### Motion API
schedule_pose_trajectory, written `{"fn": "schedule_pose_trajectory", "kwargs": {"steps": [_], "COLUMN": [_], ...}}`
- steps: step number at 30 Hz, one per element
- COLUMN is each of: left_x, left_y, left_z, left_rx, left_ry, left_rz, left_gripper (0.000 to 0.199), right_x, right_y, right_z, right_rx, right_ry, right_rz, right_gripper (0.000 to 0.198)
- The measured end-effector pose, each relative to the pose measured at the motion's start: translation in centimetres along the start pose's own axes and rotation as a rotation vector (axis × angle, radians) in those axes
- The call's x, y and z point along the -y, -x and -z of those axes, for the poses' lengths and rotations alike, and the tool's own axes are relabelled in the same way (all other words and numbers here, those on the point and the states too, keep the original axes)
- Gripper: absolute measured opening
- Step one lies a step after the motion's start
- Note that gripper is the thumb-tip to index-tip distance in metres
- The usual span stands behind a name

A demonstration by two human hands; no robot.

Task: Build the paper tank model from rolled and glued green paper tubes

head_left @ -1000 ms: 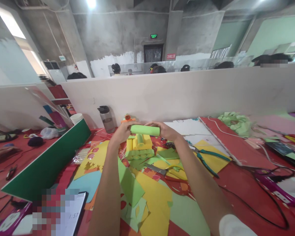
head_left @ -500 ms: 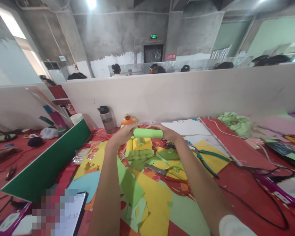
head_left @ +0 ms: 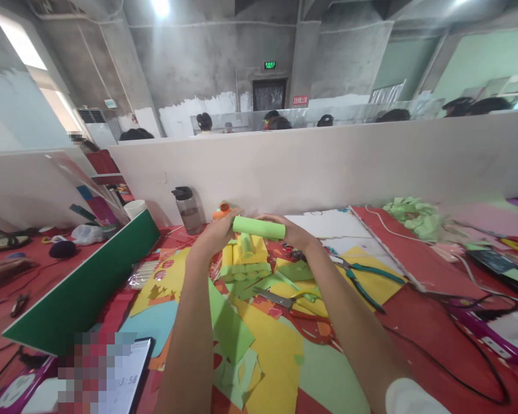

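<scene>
Between my two hands is a light green paper tube (head_left: pixel 259 227), held at both ends above the table. My left hand (head_left: pixel 216 236) grips its left end, and my right hand (head_left: pixel 294 234) has the right end; most fingertips are hidden behind it. The tube tilts slightly, its left end higher. Just below stands a yellow and green paper model (head_left: pixel 246 261) with a row of green rolls along its base. Behind my left hand an orange rolled piece (head_left: pixel 223 211) shows in part. Scissors (head_left: pixel 293 302) with yellow and orange handles lie nearer me on paper sheets.
Teal-handled pliers (head_left: pixel 362 276) lie right of my right arm on yellow paper. A dark-lidded bottle (head_left: pixel 187 210) stands by the white partition (head_left: pixel 311 167). At left, a green board (head_left: pixel 90 282) leans upright near a phone (head_left: pixel 132 374). Crumpled green paper (head_left: pixel 414 217) lies at back right.
The tube has tipped from nearly level to slightly slanted, its left end raised a little. Both hands keep their hold and have shifted only slightly.
</scene>
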State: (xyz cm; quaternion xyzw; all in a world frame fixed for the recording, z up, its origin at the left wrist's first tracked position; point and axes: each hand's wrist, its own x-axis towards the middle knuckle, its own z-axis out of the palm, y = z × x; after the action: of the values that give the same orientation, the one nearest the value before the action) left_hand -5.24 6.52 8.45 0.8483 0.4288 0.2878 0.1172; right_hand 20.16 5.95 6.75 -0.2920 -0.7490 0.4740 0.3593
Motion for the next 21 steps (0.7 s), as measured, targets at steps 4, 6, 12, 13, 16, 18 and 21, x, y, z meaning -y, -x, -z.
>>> {"fn": "schedule_pose_trajectory", "kwargs": {"steps": [4,6,12,13,16,18,21], "left_x": [-0.19,-0.36,-0.66,-0.61,-0.36,-0.15,0.12], "left_y": [-0.40,-0.55,-0.58,-0.59,-0.67,-0.72,-0.75], "left_z": [0.07,0.19,0.37,0.32,0.09,-0.05,-0.21], "left_rx": [-0.009,-0.019,-0.065,-0.076,-0.111,-0.120,-0.075], "left_ry": [0.116,0.156,0.263,0.296,0.391,0.403,0.366], "left_rz": [-0.053,-0.092,-0.099,-0.092,-0.078,-0.067,-0.041], "left_gripper": [0.057,0.051,0.042,0.041,0.036,0.031,0.026], "right_x": [-0.24,-0.24,-0.12,-0.11,0.00,0.14,0.36], "right_y": [0.13,0.11,-0.25,-0.31,-0.44,-0.50,-0.56], "right_z": [0.35,0.47,0.66,0.65,0.49,0.30,-0.01], "right_rx": [-0.010,-0.027,-0.046,-0.056,-0.095,-0.139,-0.200], "right_ry": [0.049,0.092,0.139,0.139,0.120,0.072,-0.026], "right_rz": [0.039,0.041,0.010,0.005,-0.020,-0.047,-0.088], "right_gripper": [0.054,0.057,0.053,0.050,0.038,0.028,0.026]}}
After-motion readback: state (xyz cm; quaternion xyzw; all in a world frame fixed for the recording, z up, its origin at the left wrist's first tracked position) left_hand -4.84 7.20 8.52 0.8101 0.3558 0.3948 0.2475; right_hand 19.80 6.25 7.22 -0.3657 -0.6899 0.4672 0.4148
